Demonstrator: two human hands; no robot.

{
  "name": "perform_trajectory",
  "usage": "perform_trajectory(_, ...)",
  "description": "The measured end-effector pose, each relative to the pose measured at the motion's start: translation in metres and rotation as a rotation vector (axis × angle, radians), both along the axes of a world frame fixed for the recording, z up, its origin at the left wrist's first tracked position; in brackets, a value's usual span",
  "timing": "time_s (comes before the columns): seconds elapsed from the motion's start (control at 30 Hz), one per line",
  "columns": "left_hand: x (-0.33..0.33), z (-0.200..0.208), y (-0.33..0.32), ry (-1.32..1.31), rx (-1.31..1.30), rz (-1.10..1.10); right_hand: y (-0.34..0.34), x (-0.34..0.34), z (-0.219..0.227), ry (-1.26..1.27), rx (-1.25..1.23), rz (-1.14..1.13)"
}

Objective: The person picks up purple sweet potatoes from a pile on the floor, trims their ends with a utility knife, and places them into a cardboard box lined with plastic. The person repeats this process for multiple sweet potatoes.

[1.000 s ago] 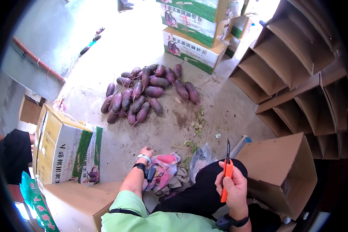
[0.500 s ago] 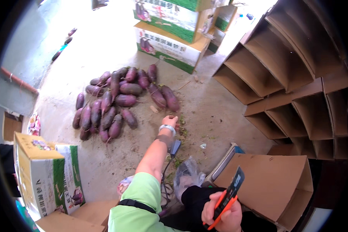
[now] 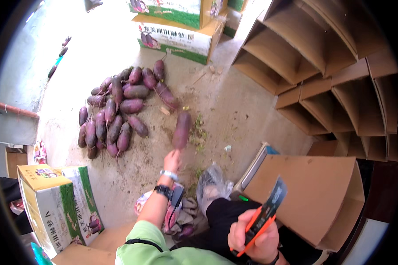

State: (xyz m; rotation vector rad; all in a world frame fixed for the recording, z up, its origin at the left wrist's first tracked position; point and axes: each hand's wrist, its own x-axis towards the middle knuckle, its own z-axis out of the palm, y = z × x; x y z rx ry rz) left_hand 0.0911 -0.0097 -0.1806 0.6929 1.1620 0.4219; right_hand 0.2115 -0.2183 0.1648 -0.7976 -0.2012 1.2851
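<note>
Head view: left fingers (image 3: 174,155) pinch radish (image 3: 181,130); right fingers (image 3: 239,232) clasp knife (image 3: 262,221); open cartons (image 3: 292,57) stacked, insides shadowed.

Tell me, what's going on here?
A person's left hand holds a purple radish by its near end, apart from the pile of radishes on the floor. The right hand grips an orange-handled knife, its blade not touching the radish. Printed boxes stand beyond the pile, and empty brown boxes are stacked at the right.
</note>
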Motion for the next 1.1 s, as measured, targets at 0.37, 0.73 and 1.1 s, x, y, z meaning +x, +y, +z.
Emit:
perform_trajectory(0.37,-0.103,0.044,-0.082,1.085,0.682,-0.823,-0.018,-0.002,-0.005,-0.089,0.074,-0.127)
perform_trajectory(0.73,-0.047,0.016,-0.059,0.742,0.498,-0.585,-0.025,0.002,-0.002,-0.189,0.05,-0.045)
perform_trajectory(1.1,-0.049,0.247,-0.051,0.256,1.214,-0.239,-0.005,-0.028,0.015,-1.382,-0.15,0.065)
